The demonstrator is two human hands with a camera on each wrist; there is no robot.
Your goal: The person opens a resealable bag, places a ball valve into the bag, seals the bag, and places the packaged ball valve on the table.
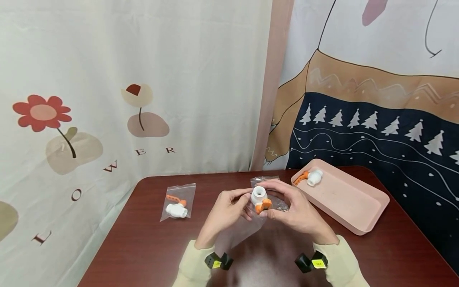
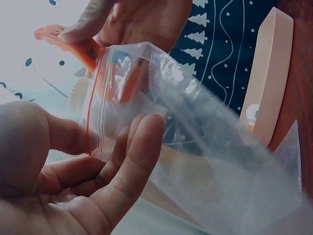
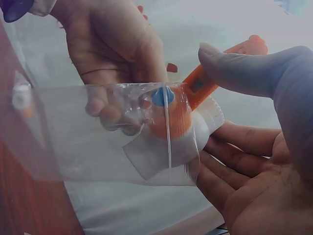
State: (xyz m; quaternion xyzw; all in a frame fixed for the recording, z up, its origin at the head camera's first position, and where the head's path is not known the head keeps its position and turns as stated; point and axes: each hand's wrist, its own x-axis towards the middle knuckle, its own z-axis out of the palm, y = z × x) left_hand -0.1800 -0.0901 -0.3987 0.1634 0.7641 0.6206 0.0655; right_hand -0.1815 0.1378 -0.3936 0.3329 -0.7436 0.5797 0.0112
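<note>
A white plastic ball valve [image 1: 259,194] with an orange lever handle [image 3: 198,85] is held up over the table. Its body sits in the mouth of a clear zip bag [image 2: 205,142] with a red seal line, while the lever sticks out. My right hand [image 1: 295,207] grips the valve, thumb on the lever and fingers against the white body. With thumb and fingers my left hand [image 1: 227,209] pinches the bag near its mouth. The rest of the bag hangs loose below the hands in the head view.
Left on the brown table [image 1: 140,243] lies another zip bag [image 1: 191,193] with a similar valve [image 1: 176,210] inside. At the right stands a pink tray [image 1: 351,199], holding an unbagged valve [image 1: 314,177] in its far left corner. Clear plastic [image 1: 267,179] lies behind the hands.
</note>
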